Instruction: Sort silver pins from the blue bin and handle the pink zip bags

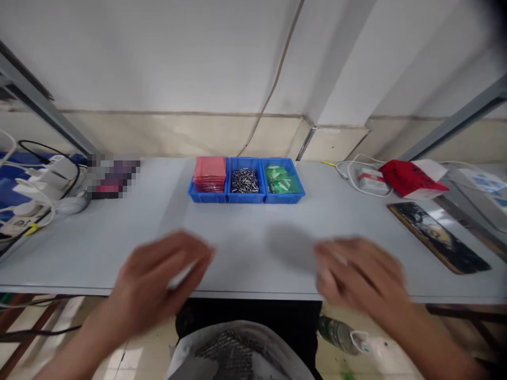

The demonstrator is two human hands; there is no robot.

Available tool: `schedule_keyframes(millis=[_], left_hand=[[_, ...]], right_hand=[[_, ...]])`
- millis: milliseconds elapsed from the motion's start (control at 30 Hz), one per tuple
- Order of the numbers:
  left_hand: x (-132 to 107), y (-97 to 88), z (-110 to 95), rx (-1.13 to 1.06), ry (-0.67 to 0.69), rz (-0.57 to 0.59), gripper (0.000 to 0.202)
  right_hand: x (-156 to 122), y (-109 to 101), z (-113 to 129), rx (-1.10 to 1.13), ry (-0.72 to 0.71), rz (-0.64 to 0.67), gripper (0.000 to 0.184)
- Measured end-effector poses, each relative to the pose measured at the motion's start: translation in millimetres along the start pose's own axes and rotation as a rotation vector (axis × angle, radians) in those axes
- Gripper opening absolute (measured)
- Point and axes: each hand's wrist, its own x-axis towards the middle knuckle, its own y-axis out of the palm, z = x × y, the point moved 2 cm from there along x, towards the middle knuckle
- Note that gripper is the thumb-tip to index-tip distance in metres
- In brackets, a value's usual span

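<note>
My left hand (pixel 166 274) hovers over the front left part of the table, smeared by motion. Its fingers curl loosely, a gap shows between thumb and fingers, and I see nothing held. Across from it, my right hand (pixel 356 269) is raised over the front right part, also blurred, its fingers bent and apart with no object visible. Beyond both hands stand three joined blue bins. Red plastic bags (pixel 209 173) lie stacked in the left bin (pixel 208 198). Small metal screws or rivets (pixel 244 181) fill the middle bin (pixel 246 198). Green plastic bags (pixel 281 179) lie in the right bin (pixel 285 198).
Chargers and cables (pixel 43 184) crowd the left end, beside a dark, partly pixelated item (pixel 119 177). At right are a white box (pixel 372 180) with a cable, a red packet (pixel 414 178) and a dark flat panel (pixel 438 237). A bottle (pixel 338 333) lies on the floor.
</note>
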Motion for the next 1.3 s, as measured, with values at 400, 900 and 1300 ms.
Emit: schedule_keyframes(millis=[400, 900, 1300], left_hand=[[103.8, 59.4, 87.4, 0.363, 0.439, 0.135, 0.032], [91.7, 75.8, 99.7, 0.221, 0.394, -0.037, 0.027], [99.9, 65.4, 138.3, 0.157, 0.147, 0.068, 0.041]], right_hand=[[35.2, 125.1, -67.9, 0.173, -0.083, 0.230, 0.026], [38.2, 121.0, -64.6, 0.413, 0.097, 0.174, 0.024], [38.2, 119.3, -66.7, 0.504, 0.151, 0.129, 0.028]])
